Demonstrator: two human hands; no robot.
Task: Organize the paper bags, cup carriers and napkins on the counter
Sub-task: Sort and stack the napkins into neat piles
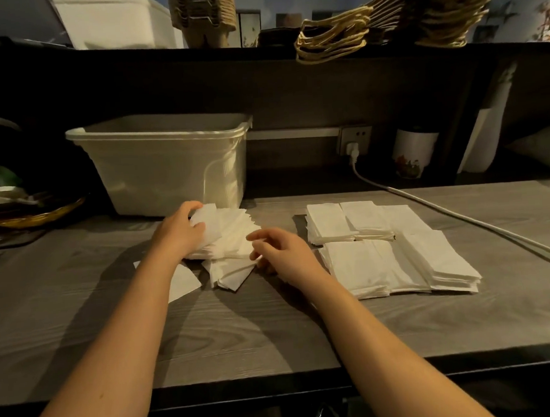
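This looks like a café or takeaway shop's service counter: stacked pulp cup carriers (202, 13) and paper bags (400, 17) with twine handles sit on the upper shelf (161, 55), and piles of napkins (392, 252) lie on the grey wood-grain surface (242, 332).

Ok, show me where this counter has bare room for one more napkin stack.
Bare counter runs along the near edge, in front of the loose napkins and the neat stacks. Another patch lies left of the left hand, before the tub. Crowded: between pile and stacks, where the right hand sits.
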